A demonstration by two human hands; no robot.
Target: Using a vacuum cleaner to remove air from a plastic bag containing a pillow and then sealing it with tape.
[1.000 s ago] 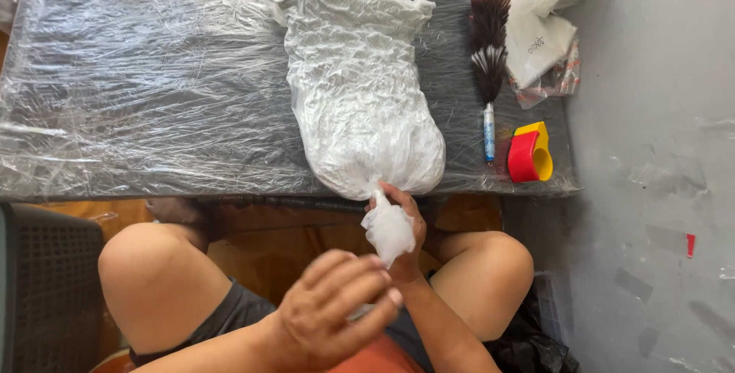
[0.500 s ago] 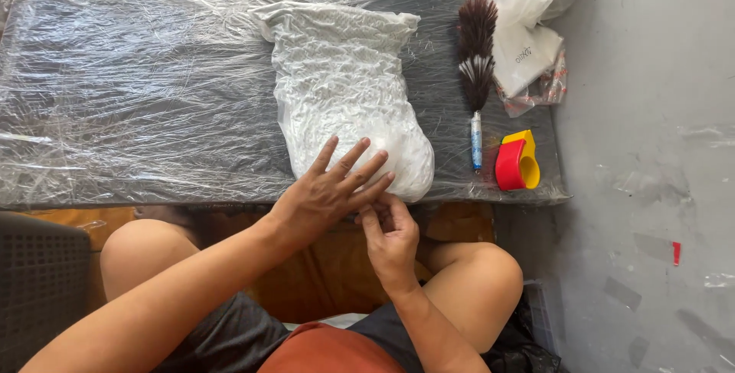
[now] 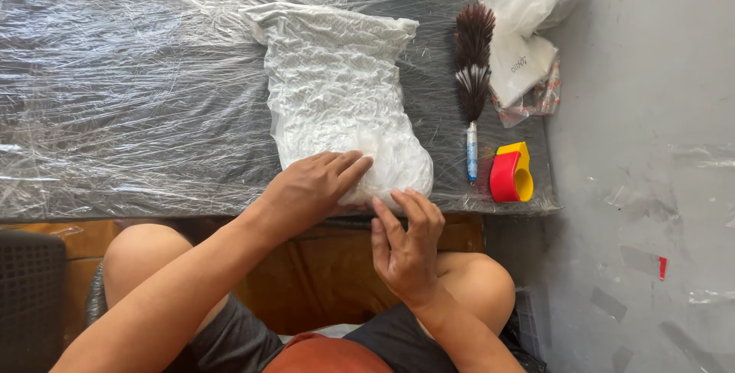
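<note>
A white, crinkled plastic bag (image 3: 337,90), stuffed full, lies lengthwise on a low dark table (image 3: 115,113) covered in clear plastic film. My left hand (image 3: 310,185) rests flat on the bag's near end, fingers together and pressing down on it. My right hand (image 3: 406,239) is at the table's front edge just below the bag's near corner, fingers half curled, fingertips touching the bag's end. Whether it pinches the plastic cannot be told.
A dark feather duster with a blue-white handle (image 3: 472,90) lies to the right of the bag. A red and yellow tape dispenser (image 3: 511,174) sits by it. White plastic bags (image 3: 528,29) are piled at the far right. A grey wall (image 3: 651,151) is on the right, my knees below.
The twisted neck of the bag, which my right hand held out over the table edge, is now tucked at the bag's end. My left hand moved forward and now lies flat on the bag.
</note>
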